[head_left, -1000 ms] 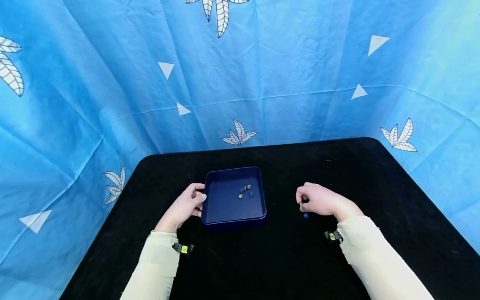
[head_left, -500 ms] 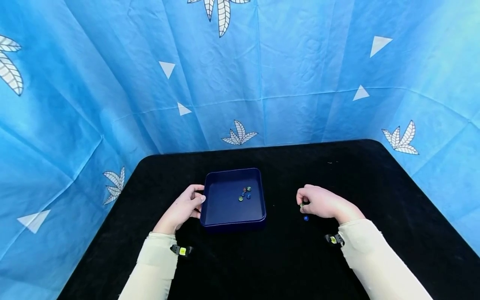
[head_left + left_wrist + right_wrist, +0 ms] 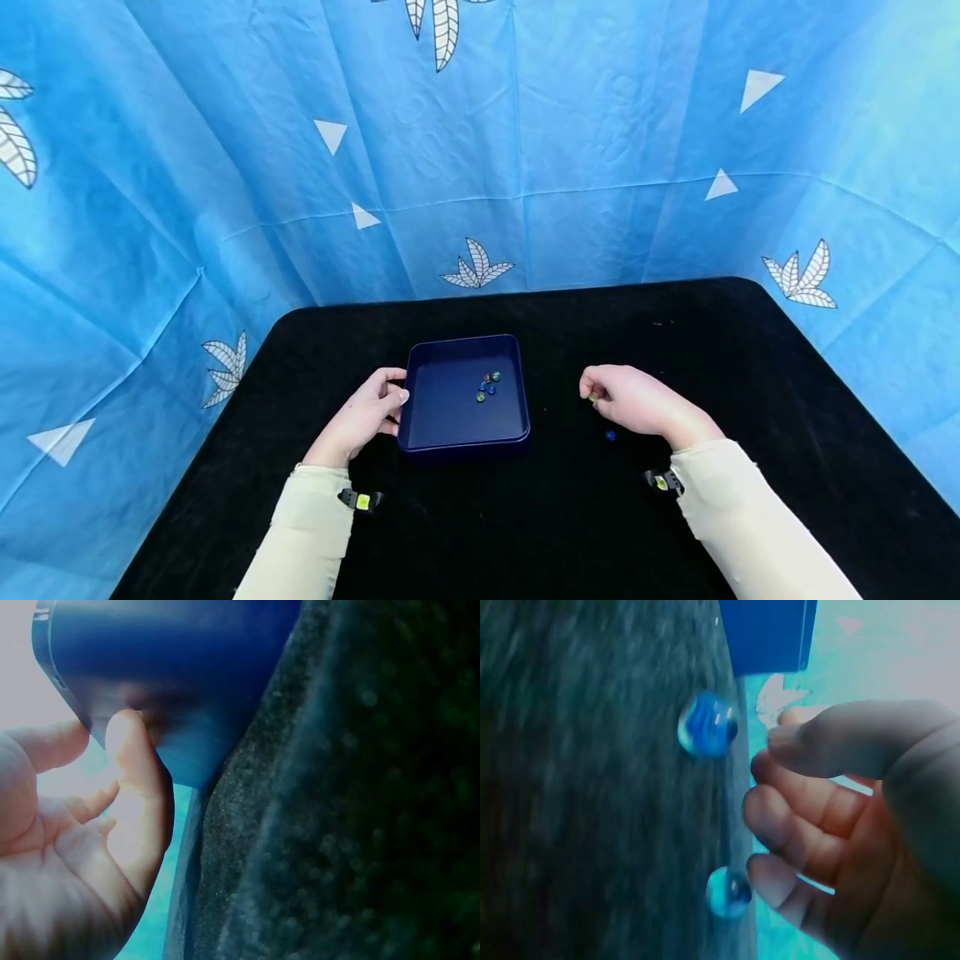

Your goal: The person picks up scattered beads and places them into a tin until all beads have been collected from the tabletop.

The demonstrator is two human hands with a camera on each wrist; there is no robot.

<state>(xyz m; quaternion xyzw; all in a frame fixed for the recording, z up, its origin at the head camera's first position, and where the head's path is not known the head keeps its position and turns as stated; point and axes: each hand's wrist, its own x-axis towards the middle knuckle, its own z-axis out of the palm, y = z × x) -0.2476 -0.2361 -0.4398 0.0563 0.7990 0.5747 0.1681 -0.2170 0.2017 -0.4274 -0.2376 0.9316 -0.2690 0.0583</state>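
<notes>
My right hand pinches a small yellow-green glass marble between thumb and forefinger, off the tray's right side. Its thumb hides that marble in the right wrist view. On the black surface below lies a blue marble. The right wrist view also shows a pale blue-green marble beside the other fingertips; in the head view it cannot be made out. My left hand touches the left side of a dark blue square tray, thumb against its outer wall. Several marbles lie inside the tray, right of its middle.
The black cloth-covered table has rounded back corners. A blue curtain with white leaves and triangles hangs round its back and sides. Tiny pale specks lie on the cloth at the back right.
My right hand has moved left and slightly away from me with the yellow-green marble, leaving the blue one behind. Marbles in the tray have shifted a little. My left hand stays at the tray.
</notes>
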